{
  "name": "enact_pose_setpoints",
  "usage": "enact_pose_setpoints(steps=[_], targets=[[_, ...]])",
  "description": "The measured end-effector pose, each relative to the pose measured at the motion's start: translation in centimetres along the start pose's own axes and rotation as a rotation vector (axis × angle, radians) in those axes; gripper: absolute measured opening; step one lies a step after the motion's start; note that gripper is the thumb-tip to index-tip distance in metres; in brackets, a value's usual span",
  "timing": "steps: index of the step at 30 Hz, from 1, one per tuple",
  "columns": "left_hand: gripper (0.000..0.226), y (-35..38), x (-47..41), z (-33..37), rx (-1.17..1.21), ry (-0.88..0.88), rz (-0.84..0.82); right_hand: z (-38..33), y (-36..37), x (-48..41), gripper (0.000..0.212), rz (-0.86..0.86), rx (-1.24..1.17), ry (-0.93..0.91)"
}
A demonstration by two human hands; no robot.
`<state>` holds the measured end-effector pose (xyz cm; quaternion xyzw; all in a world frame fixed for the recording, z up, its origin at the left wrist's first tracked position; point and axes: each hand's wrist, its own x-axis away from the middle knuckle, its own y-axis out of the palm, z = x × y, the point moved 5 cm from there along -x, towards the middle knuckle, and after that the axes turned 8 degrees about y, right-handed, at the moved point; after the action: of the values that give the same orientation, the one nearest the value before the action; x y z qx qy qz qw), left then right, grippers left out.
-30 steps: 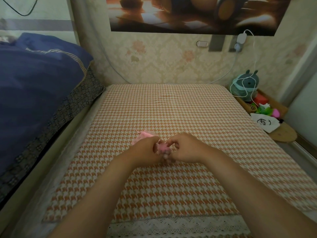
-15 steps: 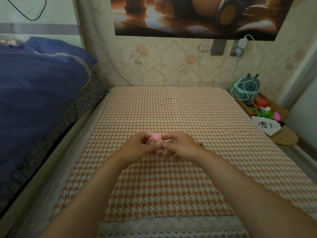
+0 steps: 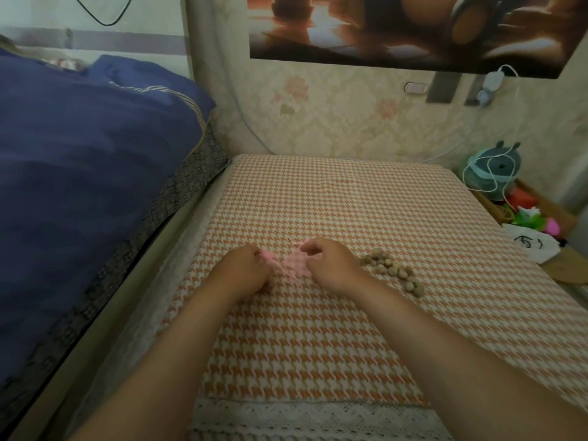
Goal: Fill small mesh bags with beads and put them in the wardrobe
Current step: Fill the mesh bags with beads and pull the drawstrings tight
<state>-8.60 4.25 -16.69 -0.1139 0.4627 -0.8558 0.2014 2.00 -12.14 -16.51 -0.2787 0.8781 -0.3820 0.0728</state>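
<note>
A small pink mesh bag lies on the orange houndstooth cloth between my two hands. My left hand pinches the bag's left end with closed fingers. My right hand pinches its right upper edge, and the bag is stretched between them. A loose pile of tan wooden beads lies on the cloth just right of my right wrist. Whether any beads are inside the bag cannot be told.
A bed with a dark blue quilt rises along the left. At the right edge stands a low wooden shelf with a teal plush toy, a white cable, bright toys and a white bag. A wallpapered wall closes the back.
My hands have drawn apart, spreading the pink bag flat on the cloth. The view has shifted, and the bead pile now shows to the right of my right hand.
</note>
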Motion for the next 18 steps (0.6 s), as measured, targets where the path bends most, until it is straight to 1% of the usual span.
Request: enact_pose_setpoints(steps=[3,4,6,8,12,14,15,18], targets=[[0.054,-0.2,-0.5,1.1,-0.153,0.052,0.093,0.1,-0.4,-0.7,0.038,0.080,0.112,-0.016],[0.058,-0.2,-0.6,1.8,-0.162,0.098,0.133,0.2,-0.4,-0.9,0.040,0.095,0.152,-0.019],[0.056,0.2,-0.8,3.4,-0.187,0.220,0.171,0.5,-0.3,-1.3,0.045,0.094,0.206,-0.007],[0.053,1.3,-1.0,4.6,-0.278,0.317,0.132,0.9,-0.2,-1.5,0.051,0.083,0.200,0.026],[0.042,3.7,-0.9,5.9,-0.428,0.355,-0.109,1.1,-0.5,-1.9,0.057,0.097,0.135,0.072],[0.035,4.3,-0.8,6.3,-0.423,0.344,-0.170,1.4,-0.5,-2.0,0.053,0.086,0.098,0.118],[0.033,4.5,-0.7,6.4,-0.411,0.342,-0.176,1.6,-0.5,-2.0,0.047,0.078,0.071,0.141],[0.032,4.4,-0.7,6.6,-0.333,0.333,-0.126,2.0,-0.9,-1.6,0.026,0.029,-0.038,0.162]])
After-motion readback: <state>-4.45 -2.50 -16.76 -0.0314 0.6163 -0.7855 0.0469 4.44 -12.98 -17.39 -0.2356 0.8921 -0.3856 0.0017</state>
